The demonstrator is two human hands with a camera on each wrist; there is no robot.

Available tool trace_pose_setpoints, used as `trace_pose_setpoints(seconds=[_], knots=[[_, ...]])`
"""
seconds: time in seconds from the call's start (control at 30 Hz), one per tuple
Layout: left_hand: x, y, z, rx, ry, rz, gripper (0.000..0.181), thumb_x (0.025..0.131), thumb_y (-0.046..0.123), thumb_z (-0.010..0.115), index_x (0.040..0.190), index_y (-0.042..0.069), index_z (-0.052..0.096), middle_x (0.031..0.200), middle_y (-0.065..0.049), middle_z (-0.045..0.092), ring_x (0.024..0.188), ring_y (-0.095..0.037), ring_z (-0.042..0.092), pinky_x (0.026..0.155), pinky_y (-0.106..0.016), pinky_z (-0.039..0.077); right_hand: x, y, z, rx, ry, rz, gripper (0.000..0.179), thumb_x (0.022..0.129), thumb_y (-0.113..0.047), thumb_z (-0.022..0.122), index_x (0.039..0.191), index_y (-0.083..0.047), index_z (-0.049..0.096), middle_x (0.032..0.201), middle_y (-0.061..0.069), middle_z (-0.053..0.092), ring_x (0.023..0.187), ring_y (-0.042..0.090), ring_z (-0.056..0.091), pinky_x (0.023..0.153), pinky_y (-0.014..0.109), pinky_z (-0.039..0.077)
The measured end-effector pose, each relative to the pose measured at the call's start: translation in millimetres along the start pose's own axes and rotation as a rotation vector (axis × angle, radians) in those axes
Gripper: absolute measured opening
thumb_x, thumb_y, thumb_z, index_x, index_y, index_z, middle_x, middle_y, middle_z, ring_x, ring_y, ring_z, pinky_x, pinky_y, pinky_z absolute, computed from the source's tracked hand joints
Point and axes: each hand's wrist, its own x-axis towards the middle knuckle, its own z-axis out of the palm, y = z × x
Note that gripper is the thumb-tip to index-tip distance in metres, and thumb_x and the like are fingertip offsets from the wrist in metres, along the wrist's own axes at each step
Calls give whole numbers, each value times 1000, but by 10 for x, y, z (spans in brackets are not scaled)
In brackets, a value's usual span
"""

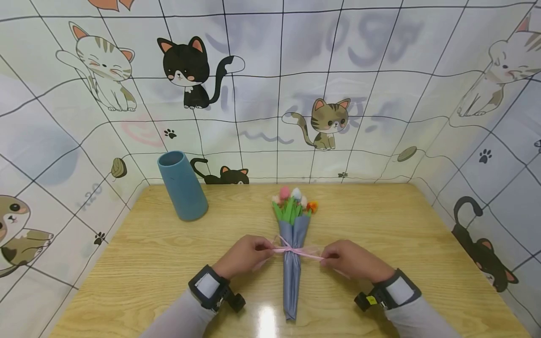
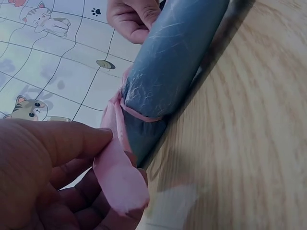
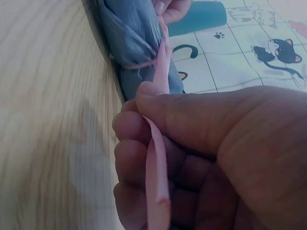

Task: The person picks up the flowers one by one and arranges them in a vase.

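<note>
A bouquet of artificial tulips (image 1: 290, 206), with pink, white and orange heads and green leaves, lies on the table in blue-grey wrapping (image 1: 291, 281). Round its middle runs a pink ribbon (image 1: 291, 249), crossed in a knot at the front. My left hand (image 1: 245, 256) pinches one ribbon end between thumb and fingers, its loose tail (image 2: 122, 184) hanging past the fingertips. On the other side my right hand (image 1: 352, 260) pinches the opposite end, and that tail (image 3: 157, 182) drops across the curled fingers. Both ends stretch outward from the knot.
A blue vase (image 1: 182, 185) stands at the back left of the wooden table (image 1: 359, 211). Behind and at both sides hangs a white grid-patterned cloth (image 1: 262, 94) printed with cartoon cats. Each wrist wears a strapped camera.
</note>
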Motion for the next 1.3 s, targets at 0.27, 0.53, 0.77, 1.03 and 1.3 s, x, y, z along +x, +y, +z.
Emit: trace_pose_setpoints(seconds=[0.27, 0.53, 0.77, 1.03, 1.3], knots=[[5, -32, -91, 48, 41, -9, 14, 100, 23, 69, 105, 15, 80, 88, 4, 69, 77, -14, 59, 68, -27, 50, -6, 158, -64, -16, -11, 12, 12, 97, -22, 72, 86, -21, 75, 76, -10, 61, 64, 6, 51, 57, 23, 44], [5, -77, -212, 57, 104, -30, 13, 100, 23, 70, 103, 15, 80, 90, 3, 69, 76, -15, 58, 67, -28, 49, -47, 273, -173, -31, -31, 34, 15, 98, -21, 71, 83, -20, 73, 71, -10, 57, 59, 5, 49, 54, 23, 42], [-2, -110, -307, 14, 117, -82, 14, 100, 21, 68, 104, 13, 79, 74, 1, 63, 60, -14, 54, 58, -27, 47, -71, 306, -221, -45, -22, 88, 14, 97, -21, 72, 83, -19, 73, 73, -8, 58, 61, 9, 50, 56, 25, 41], [-19, -91, -366, 11, 133, -109, 14, 100, 20, 69, 105, 12, 79, 68, 1, 59, 57, -13, 52, 55, -27, 44, -94, 355, -243, -110, 5, 135, 16, 98, -21, 72, 82, -20, 72, 74, -8, 58, 64, 10, 49, 58, 26, 41], [33, -154, -317, -23, 87, -100, 16, 102, 21, 66, 112, 10, 73, 90, -2, 69, 72, -15, 60, 63, -28, 50, -90, 308, -262, -154, 35, 97, 6, 99, -16, 69, 93, -14, 72, 82, -5, 61, 72, 11, 53, 65, 29, 45]])
